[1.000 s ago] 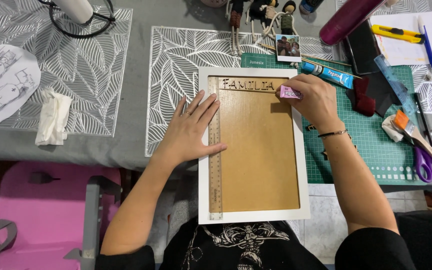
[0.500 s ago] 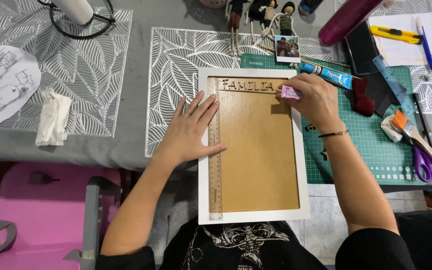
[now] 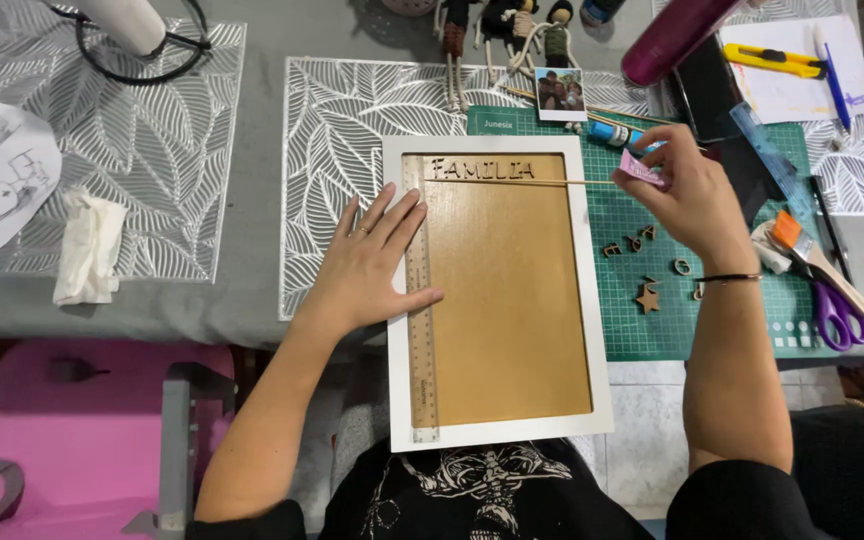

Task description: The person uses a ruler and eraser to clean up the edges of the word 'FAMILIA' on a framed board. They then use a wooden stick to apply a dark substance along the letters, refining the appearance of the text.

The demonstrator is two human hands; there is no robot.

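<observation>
The left hand [image 3: 367,265] lies flat, pinning the long wooden ruler [image 3: 420,300] along the left edge of the white-framed brown board [image 3: 512,300] at the desk's near edge; the right hand [image 3: 687,190], its grip narrow on a small pink eraser [image 3: 640,168], hovers beyond the frame's top right corner. Best keep that ruler pressed firm and square.

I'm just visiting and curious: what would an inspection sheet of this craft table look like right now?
Surface: grey table with leaf-pattern mats and a green cutting mat.
Job's things: white frame with brown board; wooden ruler along its left side; thin stick under cut-out letters.
Clutter: scissors, yellow knife, small wooden shapes, photo, crumpled tissue.
Grippers: left hand flat on ruler and frame; right hand pinches a small pink piece.
Cables: black cord looped at top left.
Surroundings: pink stool below the table.
</observation>
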